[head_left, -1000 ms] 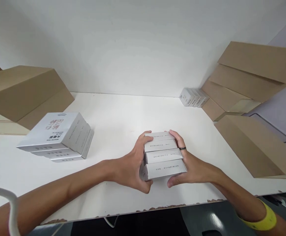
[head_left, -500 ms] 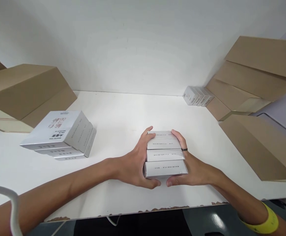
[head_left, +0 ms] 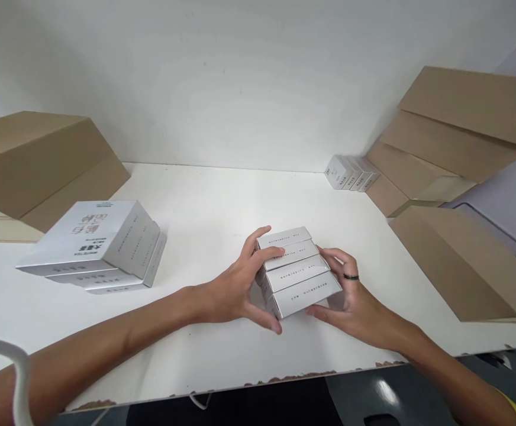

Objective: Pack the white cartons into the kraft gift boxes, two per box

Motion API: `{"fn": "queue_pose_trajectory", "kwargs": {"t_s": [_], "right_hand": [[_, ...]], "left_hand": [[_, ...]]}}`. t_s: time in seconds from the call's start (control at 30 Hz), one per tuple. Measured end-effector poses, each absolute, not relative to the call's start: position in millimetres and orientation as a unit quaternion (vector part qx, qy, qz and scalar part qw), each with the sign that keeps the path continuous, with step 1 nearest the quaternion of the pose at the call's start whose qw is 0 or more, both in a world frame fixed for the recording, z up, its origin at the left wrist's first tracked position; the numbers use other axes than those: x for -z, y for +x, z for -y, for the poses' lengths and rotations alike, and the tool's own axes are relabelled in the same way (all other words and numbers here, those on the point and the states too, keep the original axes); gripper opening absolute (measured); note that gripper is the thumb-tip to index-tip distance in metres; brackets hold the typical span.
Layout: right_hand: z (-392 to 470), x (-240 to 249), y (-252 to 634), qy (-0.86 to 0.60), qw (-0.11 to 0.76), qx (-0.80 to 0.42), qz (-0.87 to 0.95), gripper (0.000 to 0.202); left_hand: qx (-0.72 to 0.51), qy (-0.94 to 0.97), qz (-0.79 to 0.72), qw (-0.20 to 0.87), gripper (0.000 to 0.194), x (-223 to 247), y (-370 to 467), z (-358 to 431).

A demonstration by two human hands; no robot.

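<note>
Near the front of the table a row of several small white boxes [head_left: 300, 293] with fine print sits between my hands, tilted and turned at an angle. My left hand [head_left: 244, 281] is wrapped round the row's left side, its index finger on top and its thumb by the near left corner. On the right side, my right hand [head_left: 347, 296], with a dark ring, has its fingers curled against the boxes and its thumb at the near edge. The undersides of the boxes are hidden.
To the left, larger printed white boxes [head_left: 127, 239] are stacked in front of a cardboard carton [head_left: 54, 160]. Several small white boxes [head_left: 344, 173] stand by the back wall. An open carton [head_left: 457, 254] is at right. A white cable [head_left: 18, 367] crosses the near left.
The row of boxes has turned and tilted, its right end now farther away than its left. My right hand has shifted its fingers and moved slightly right.
</note>
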State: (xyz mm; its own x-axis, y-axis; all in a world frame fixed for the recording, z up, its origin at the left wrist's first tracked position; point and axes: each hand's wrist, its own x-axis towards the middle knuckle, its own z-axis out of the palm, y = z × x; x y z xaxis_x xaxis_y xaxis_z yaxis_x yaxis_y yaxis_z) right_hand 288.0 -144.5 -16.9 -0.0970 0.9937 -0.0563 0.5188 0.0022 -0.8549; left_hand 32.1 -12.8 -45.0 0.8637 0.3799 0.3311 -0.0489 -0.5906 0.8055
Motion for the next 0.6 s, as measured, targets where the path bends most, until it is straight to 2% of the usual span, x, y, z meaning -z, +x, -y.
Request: {"fn": "queue_pose_trajectory", "kwargs": {"t_s": [0.1, 0.23, 0.43, 0.53, 0.6], "right_hand": [[150, 20, 280, -0.626, 0.333, -0.324, 0.626, 0.073], [151, 20, 269, -0.656, 0.361, -0.339, 0.569, 0.067], [151, 11, 310, -0.676, 0.283, -0.298, 0.611, 0.054], [153, -6, 343, -0.682, 0.269, -0.267, 0.625, 0.065], [155, -23, 358, -0.697, 0.242, -0.237, 0.632, 0.058]], "left_hand": [[-0.250, 0.845, -0.120, 0.458, 0.112, 45, 33, 14], [-0.269, 0.835, -0.123, 0.463, 0.102, 42, 35, 15], [-0.260, 0.830, -0.192, 0.455, 0.080, 37, 32, 13], [-0.283, 0.824, -0.202, 0.447, 0.079, 35, 33, 11], [-0.297, 0.822, -0.212, 0.437, 0.077, 35, 35, 10]]}}
